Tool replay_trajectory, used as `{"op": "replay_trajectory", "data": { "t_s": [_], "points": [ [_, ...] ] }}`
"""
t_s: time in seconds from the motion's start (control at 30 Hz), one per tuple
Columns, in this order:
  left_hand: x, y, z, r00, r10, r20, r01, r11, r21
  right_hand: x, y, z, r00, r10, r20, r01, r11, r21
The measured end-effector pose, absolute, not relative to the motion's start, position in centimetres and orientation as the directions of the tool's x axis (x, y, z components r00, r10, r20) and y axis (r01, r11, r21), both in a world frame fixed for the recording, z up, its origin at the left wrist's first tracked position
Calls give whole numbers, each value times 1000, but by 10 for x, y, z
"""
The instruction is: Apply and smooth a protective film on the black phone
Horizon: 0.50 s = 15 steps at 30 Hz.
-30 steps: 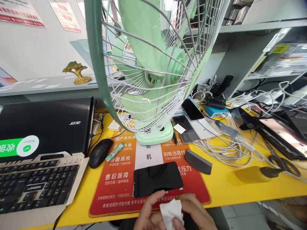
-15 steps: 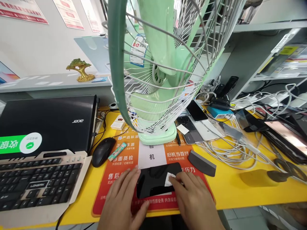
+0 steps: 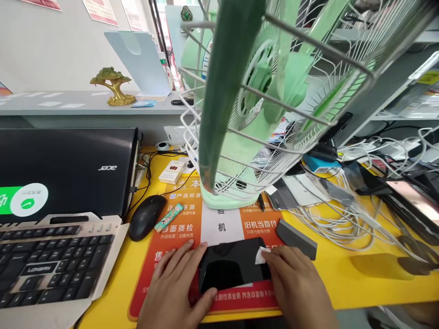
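Note:
A black smartphone (image 3: 233,265) lies screen up on the red and orange printed mat (image 3: 171,256). Around its left end rests my left hand (image 3: 180,278), fingers stretched out and thumb apart, the fingertips and thumb touching the phone's edge. My right hand (image 3: 295,274) is at the right end, with its fingers pinched on a small white wipe (image 3: 260,256) that touches the screen. Part of the wipe is hidden under the fingers. Just beyond my right hand lies a dark grey wedge-shaped block (image 3: 297,238).
A green desk fan (image 3: 229,196) stands right behind the phone, its cage leaning overhead. To the left are a black mouse (image 3: 147,217), a keyboard (image 3: 51,260) and an Acer laptop (image 3: 65,169). White cables (image 3: 329,228) and scissors (image 3: 414,256) lie to the right.
My right hand has slid the white wipe to the right, toward the phone's right end. My left hand stays at the left end. The fan's cage appears shifted right as the view moves.

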<state>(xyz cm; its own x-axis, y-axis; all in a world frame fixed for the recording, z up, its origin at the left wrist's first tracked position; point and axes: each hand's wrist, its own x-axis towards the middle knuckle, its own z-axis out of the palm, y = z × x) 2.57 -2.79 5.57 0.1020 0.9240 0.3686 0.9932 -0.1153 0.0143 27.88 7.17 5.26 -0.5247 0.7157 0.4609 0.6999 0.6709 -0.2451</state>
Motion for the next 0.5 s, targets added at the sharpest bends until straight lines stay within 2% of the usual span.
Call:
{"op": "replay_trajectory", "data": {
  "t_s": [0.07, 0.23, 0.4, 0.5],
  "points": [
    [24, -27, 54, 117, 916, 384, 991, -133, 16, 257, 63, 55, -530, 704, 472, 677, 687, -265],
    [21, -28, 52, 150, 899, 412, 986, -164, -1, 229, 45, 57, -605, 587, 538, 522, 802, -289],
    [16, -27, 59, 169, 908, 383, 983, -185, 6, 274, 68, 60, -561, 696, 448, 652, 705, -278],
    [15, -27, 64, 178, 918, 354, 980, -196, 16, 257, 69, 61, -538, 716, 444, 681, 680, -271]
  ]
}}
